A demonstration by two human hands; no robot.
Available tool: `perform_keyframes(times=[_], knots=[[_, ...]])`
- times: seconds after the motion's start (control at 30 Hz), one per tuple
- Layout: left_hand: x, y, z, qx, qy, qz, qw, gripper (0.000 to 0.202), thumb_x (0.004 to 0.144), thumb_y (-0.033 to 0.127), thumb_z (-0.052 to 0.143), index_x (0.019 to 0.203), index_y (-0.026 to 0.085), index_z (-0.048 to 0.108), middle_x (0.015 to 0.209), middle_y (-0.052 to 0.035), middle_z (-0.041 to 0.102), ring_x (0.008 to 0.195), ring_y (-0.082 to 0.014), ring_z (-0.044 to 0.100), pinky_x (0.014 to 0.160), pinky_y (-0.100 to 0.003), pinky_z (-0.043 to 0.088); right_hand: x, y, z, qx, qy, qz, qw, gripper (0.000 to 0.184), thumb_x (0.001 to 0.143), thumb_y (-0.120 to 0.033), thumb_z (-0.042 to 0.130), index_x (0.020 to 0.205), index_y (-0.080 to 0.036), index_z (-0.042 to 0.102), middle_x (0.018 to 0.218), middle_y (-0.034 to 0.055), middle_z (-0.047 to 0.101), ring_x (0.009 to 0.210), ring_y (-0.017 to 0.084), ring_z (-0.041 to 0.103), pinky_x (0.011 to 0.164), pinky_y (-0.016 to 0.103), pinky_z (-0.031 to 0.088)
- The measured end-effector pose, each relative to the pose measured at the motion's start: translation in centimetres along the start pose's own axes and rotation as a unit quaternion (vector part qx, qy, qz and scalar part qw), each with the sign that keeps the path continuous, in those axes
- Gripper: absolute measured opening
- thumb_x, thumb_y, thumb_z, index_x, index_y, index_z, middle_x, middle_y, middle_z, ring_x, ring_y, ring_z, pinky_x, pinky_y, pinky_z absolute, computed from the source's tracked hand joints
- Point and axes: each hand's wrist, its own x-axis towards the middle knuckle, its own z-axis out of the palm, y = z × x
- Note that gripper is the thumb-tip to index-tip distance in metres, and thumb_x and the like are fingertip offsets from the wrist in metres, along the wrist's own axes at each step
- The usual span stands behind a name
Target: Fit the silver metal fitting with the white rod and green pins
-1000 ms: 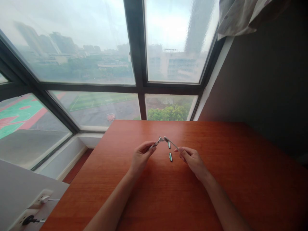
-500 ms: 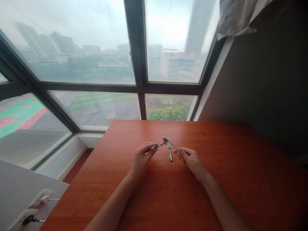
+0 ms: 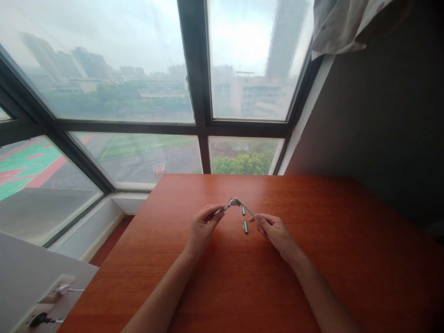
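My left hand (image 3: 202, 227) is pinched shut on a thin silver metal handle (image 3: 219, 211) that points up and to the right. In my right hand (image 3: 276, 230), also pinched shut, is a second thin silver handle (image 3: 247, 209) pointing up and to the left. The two tips meet above the red-brown wooden table (image 3: 229, 282), between my hands. Two small green and silver cartridges lie on the table under the right handle: one (image 3: 243, 210) farther away, one (image 3: 245, 226) nearer and close to my right fingertips.
A large window with dark frames (image 3: 194, 92) rises behind the table. A dark wall (image 3: 381, 115) runs along the right side, with a cloth (image 3: 343, 23) hanging at the top. A white power strip with plugs (image 3: 45, 312) sits at the lower left, beyond the table's left edge.
The two handle tips have come together and sit slightly lower. Both hands stay nearly in place. The view has shifted a little.
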Motion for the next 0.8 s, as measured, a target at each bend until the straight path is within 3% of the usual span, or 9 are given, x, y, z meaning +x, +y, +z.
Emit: perform_keyframes(times=[0.17, 0.3, 0.57, 0.7, 0.8], knots=[[0.1, -0.3, 0.1, -0.051, 0.011, -0.05, 0.997, 0.023, 0.075, 0.028, 0.07, 0.096, 0.02, 0.072, 0.097, -0.0056, 0.071, 0.092, -0.0196, 0.063, 0.085, -0.03, 0.047, -0.1, -0.1, -0.3, -0.012, -0.004, -0.002, 1.0, 0.046, 0.084, -0.055, 0.053, 0.09, -0.012, 0.068, 0.054, -0.0053, 0.036, 0.047, 0.007, 0.025, 0.045, 0.023, 0.016], [0.1, -0.1, 0.3, -0.086, 0.022, -0.097, 0.991, 0.029, 0.071, 0.03, 0.073, 0.098, 0.019, 0.071, 0.09, -0.0056, 0.072, 0.083, -0.018, 0.063, 0.08, -0.03, 0.047, -0.1, -0.2, -0.2, -0.025, 0.0, -0.025, 0.999, 0.044, 0.085, -0.053, 0.052, 0.091, -0.013, 0.069, 0.055, -0.0044, 0.038, 0.049, 0.008, 0.03, 0.046, 0.023, 0.021], [-0.4, 0.5, 0.9, -0.162, -0.069, -0.168, 0.97, 0.032, 0.075, 0.035, 0.07, 0.1, 0.015, 0.07, 0.08, -0.0065, 0.066, 0.07, -0.0139, 0.057, 0.069, -0.027, 0.044, 0.1, 0.1, -0.5, -0.14, 0.083, -0.11, 0.98, 0.041, 0.084, -0.049, 0.055, 0.091, -0.012, 0.072, 0.061, -0.0007, 0.049, 0.059, 0.012, 0.046, 0.054, 0.023, 0.034], [-0.5, 0.5, 0.9, -0.221, -0.074, -0.193, 0.953, 0.032, 0.074, 0.034, 0.072, 0.1, 0.015, 0.07, 0.079, -0.006, 0.065, 0.07, -0.0129, 0.056, 0.07, -0.027, 0.043, 0.1, 0.1, -0.7, -0.173, 0.121, -0.147, 0.966, 0.037, 0.084, -0.046, 0.056, 0.087, -0.013, 0.072, 0.062, 0.0001, 0.055, 0.061, 0.014, 0.051, 0.057, 0.024, 0.039], [-0.4, 0.6, 1.0, -0.24, -0.076, -0.212, 0.944, 0.036, 0.073, 0.035, 0.073, 0.102, 0.014, 0.07, 0.078, -0.0073, 0.065, 0.068, -0.0128, 0.055, 0.067, -0.026, 0.042, 0.0, 0.0, -0.5, -0.179, 0.111, -0.164, 0.964, 0.035, 0.085, -0.044, 0.055, 0.087, -0.014, 0.072, 0.063, 0.0001, 0.056, 0.061, 0.014, 0.052, 0.057, 0.024, 0.04]])
